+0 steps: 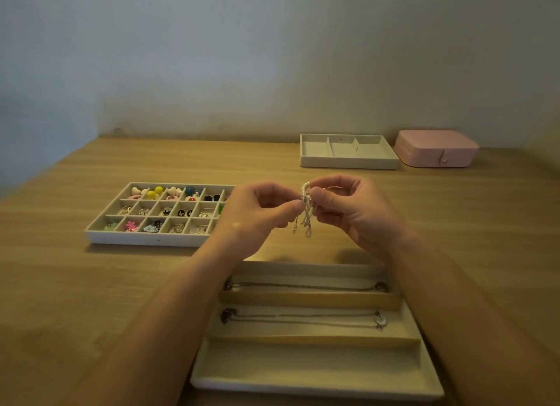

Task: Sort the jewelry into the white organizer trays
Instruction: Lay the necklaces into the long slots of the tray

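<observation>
Dim, yellow-warm cast; wall [272, 57] reads bluish at left, warmer at right, source itself out of frame. Below the left hand [257, 214] and right hand [354, 211], two soft blotchy shadows sit on the table [60, 284], right at the far rim of the near tray [318, 386]. Thin shadow line under the front edge of the grid tray [145, 239]. Wide-angle stretch at the bottom corners, forearms balloon. Overall soft: bracelet [306, 211] links smear, grid tray contents barely resolve.

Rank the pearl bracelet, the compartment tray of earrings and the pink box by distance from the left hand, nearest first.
1. pearl bracelet: pinched by the left hand.
2. compartment tray: just to that hand's left.
3. pink box: far back on the right.
</observation>
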Action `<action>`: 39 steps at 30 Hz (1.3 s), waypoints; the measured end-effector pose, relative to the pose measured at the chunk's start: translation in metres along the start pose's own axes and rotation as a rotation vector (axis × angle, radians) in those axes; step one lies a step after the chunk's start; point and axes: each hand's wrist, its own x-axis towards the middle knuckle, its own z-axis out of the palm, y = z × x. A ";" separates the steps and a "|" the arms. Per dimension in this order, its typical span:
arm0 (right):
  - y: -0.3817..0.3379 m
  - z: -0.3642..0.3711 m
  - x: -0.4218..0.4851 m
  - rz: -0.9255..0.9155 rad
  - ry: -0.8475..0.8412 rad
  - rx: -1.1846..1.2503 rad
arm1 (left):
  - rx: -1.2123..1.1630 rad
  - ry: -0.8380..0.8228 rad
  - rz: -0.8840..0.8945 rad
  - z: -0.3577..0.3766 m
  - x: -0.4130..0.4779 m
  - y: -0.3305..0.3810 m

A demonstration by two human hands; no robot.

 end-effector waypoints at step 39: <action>0.001 -0.024 0.009 0.143 0.146 0.502 | -0.721 0.153 -0.230 -0.029 0.008 0.001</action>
